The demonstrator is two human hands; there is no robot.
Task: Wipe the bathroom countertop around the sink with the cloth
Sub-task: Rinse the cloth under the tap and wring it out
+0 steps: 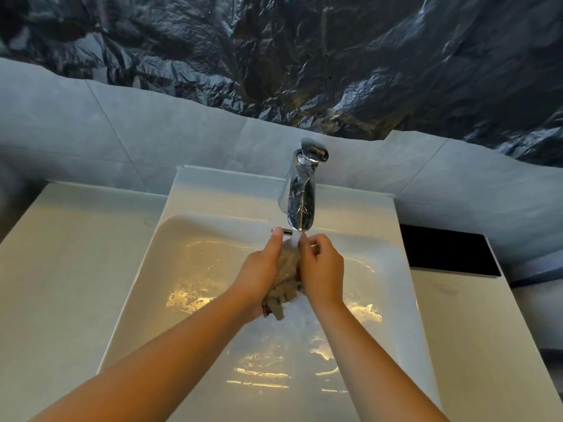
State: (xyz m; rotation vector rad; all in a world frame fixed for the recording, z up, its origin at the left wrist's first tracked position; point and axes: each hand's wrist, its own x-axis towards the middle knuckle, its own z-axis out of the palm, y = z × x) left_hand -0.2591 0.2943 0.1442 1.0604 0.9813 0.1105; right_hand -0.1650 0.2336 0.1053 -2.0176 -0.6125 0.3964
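A bunched beige cloth [285,278] hangs over the white sink basin [182,269], directly under the chrome faucet [300,193]. Water runs from the spout onto the cloth and streams down into the basin. My left hand [259,275] grips the cloth from the left side. My right hand [323,269] holds it from the right, fingers curled toward the stream. The pale countertop [61,284] spreads to the left of the sink and continues on the right [472,330].
A flat black rectangular object [447,254] lies on the counter at the back right. Grey wall tiles [122,132] rise behind the sink, with crumpled dark plastic sheeting [304,56] covering the wall above. Water pools in the basin bottom.
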